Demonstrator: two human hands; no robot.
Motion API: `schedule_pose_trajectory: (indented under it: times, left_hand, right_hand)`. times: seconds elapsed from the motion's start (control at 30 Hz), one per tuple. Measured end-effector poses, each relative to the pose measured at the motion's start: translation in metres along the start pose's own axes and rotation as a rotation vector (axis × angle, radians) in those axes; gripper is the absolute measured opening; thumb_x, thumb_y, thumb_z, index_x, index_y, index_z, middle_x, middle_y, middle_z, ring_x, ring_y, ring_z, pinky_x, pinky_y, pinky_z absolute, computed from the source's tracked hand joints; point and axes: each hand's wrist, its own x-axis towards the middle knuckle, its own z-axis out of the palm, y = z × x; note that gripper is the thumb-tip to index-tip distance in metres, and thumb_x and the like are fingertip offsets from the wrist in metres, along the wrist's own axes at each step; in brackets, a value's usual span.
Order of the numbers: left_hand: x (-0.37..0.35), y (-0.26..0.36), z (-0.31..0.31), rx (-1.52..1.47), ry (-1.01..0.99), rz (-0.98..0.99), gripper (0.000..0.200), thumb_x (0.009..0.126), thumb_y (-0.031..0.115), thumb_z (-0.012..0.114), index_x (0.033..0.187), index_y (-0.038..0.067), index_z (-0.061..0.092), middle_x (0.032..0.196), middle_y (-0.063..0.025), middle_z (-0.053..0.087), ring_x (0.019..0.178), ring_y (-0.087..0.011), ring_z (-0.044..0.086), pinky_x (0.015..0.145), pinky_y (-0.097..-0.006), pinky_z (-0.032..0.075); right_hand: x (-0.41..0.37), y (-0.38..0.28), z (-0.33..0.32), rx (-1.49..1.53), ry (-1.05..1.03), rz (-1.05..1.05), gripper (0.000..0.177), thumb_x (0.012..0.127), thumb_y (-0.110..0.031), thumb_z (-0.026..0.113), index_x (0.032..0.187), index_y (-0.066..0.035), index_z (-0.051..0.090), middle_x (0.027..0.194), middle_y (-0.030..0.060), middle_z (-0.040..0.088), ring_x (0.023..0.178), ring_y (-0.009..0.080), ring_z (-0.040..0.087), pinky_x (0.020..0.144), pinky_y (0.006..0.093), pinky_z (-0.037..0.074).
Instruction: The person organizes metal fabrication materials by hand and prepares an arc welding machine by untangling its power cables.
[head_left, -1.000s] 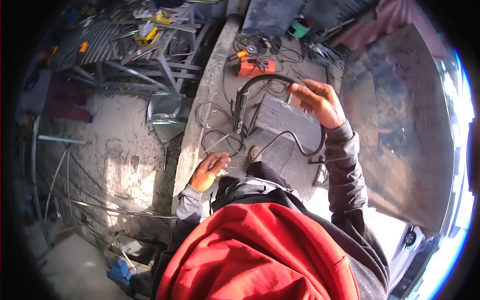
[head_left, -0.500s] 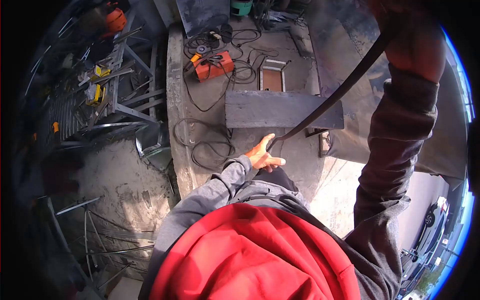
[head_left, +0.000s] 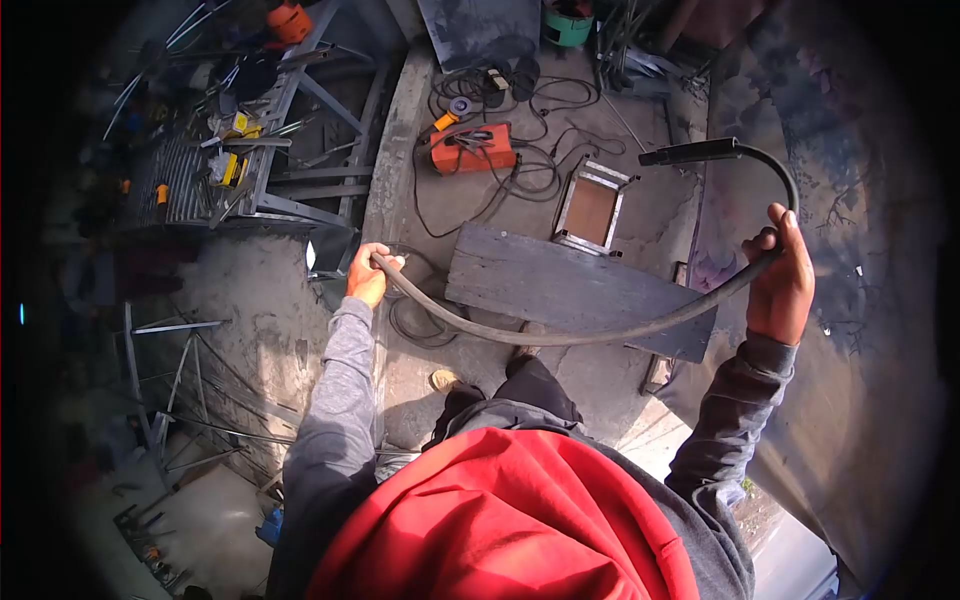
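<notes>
A thick dark cable (head_left: 560, 336) hangs in a wide curve between my two hands, in front of my body. My left hand (head_left: 369, 276) is closed around one part of it at the left. On the right, my right hand (head_left: 781, 278) grips it with thumb and fingers. Beyond that hand the cable bends up and back to the left, ending in a black cylindrical handle (head_left: 695, 151) with a narrow tip. The sagging middle overlaps a dark wooden bench top (head_left: 560, 278) below. What lies past my left hand is mostly hidden.
Behind the bench, a small metal frame (head_left: 612, 250) with a brown panel lies on the floor. An orange machine (head_left: 474, 149) sits among coiled cables, near an angle grinder (head_left: 452, 113). A metal rack (head_left: 325, 105) stands at left, a green bucket (head_left: 567, 28) at the back.
My left hand has moved left and my right hand has come down, farther from my head. The cable now spans sideways, and its black handle has come into view. My view has shifted.
</notes>
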Motion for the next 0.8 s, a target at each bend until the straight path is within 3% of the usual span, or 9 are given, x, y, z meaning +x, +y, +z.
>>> schedule_pose_trajectory:
  times: [0.17,0.27,0.37,0.47,0.57,0.63,0.7,0.77,0.8]
  left_hand:
    - [0.054,0.119,0.006,0.357,-0.051,0.436,0.045,0.076,0.006,0.065,0.118,0.012,0.049,0.116,-0.0130,0.057,0.102,-0.0186,0.056,0.079,-0.0342,0.048]
    - [0.046,0.173,0.060,0.576,-0.291,0.327,0.053,0.080,0.003,0.056,0.131,0.015,0.044,0.131,-0.0116,0.049,0.125,-0.0257,0.046,0.095,-0.0366,0.043]
    - [0.057,0.128,0.106,0.691,-0.621,0.219,0.079,0.079,0.004,0.061,0.145,0.025,0.023,0.141,-0.0140,0.041,0.128,-0.0305,0.043,0.098,-0.0380,0.042]
    - [0.019,0.087,0.121,0.529,-0.637,-0.092,0.089,0.080,0.010,0.065,0.147,0.029,0.011,0.138,-0.0254,0.040,0.126,-0.0335,0.044,0.100,-0.0404,0.041]
    - [-0.030,-0.018,0.088,0.178,-0.414,-0.183,0.070,0.083,0.014,0.064,0.143,0.017,0.027,0.125,-0.0211,0.055,0.113,-0.0257,0.056,0.093,-0.0357,0.045]
    - [-0.077,-0.120,0.043,0.352,-0.309,-0.319,0.043,0.090,0.015,0.054,0.132,0.010,0.046,0.114,-0.0156,0.063,0.107,-0.0220,0.060,0.092,-0.0309,0.044]
    - [-0.155,-0.122,0.011,0.218,-0.341,-0.701,0.037,0.092,0.010,0.047,0.127,0.001,0.047,0.098,-0.0178,0.068,0.087,-0.0221,0.067,0.085,-0.0291,0.047]
    - [-0.228,-0.156,-0.014,0.356,-0.238,-0.929,0.048,0.085,0.007,0.061,0.130,0.004,0.044,0.088,-0.0196,0.067,0.073,-0.0248,0.068,0.067,-0.0358,0.056]
    - [-0.264,-0.188,-0.026,0.077,-0.128,-0.982,0.056,0.079,0.007,0.071,0.129,0.004,0.046,0.087,-0.0195,0.066,0.068,-0.0258,0.067,0.059,-0.0398,0.057]
  right_hand:
    - [0.009,0.125,-0.114,-0.232,0.121,0.366,0.025,0.090,-0.032,0.060,0.104,-0.011,0.061,0.090,0.0001,0.062,0.069,0.0032,0.051,0.061,0.0191,0.039]
    - [0.018,0.176,-0.161,-0.293,0.146,0.468,0.028,0.089,-0.035,0.061,0.105,-0.012,0.061,0.088,-0.0018,0.059,0.065,0.0033,0.044,0.057,0.0189,0.036]
    - [0.015,0.229,-0.222,-0.291,0.194,0.644,0.029,0.087,-0.041,0.062,0.105,-0.018,0.059,0.092,-0.0043,0.054,0.065,0.0049,0.040,0.056,0.0211,0.032]
    - [-0.015,0.280,-0.267,-0.201,0.326,0.774,0.032,0.085,-0.041,0.065,0.107,-0.021,0.052,0.096,-0.0077,0.053,0.073,0.0082,0.043,0.061,0.0272,0.033]
    - [-0.066,0.312,-0.283,-0.283,0.379,0.899,0.043,0.083,-0.041,0.067,0.115,-0.019,0.048,0.102,-0.0052,0.051,0.079,0.0140,0.047,0.061,0.0300,0.038]
    - [-0.096,0.334,-0.293,-0.288,0.301,0.987,0.037,0.086,-0.041,0.062,0.113,-0.018,0.050,0.107,-0.0039,0.055,0.082,0.0177,0.051,0.067,0.0344,0.043]
    - [-0.113,0.355,-0.293,-0.370,0.240,1.129,0.040,0.084,-0.038,0.064,0.116,-0.017,0.053,0.110,0.0004,0.056,0.092,0.0230,0.054,0.078,0.0418,0.045]
    - [-0.119,0.378,-0.287,-0.411,0.243,1.217,0.040,0.083,-0.034,0.063,0.117,-0.014,0.054,0.110,0.0049,0.057,0.093,0.0253,0.056,0.079,0.0439,0.045]
    - [-0.120,0.394,-0.287,-0.417,0.280,1.272,0.037,0.084,-0.033,0.062,0.114,-0.014,0.055,0.108,0.0054,0.057,0.092,0.0257,0.057,0.077,0.0437,0.046]
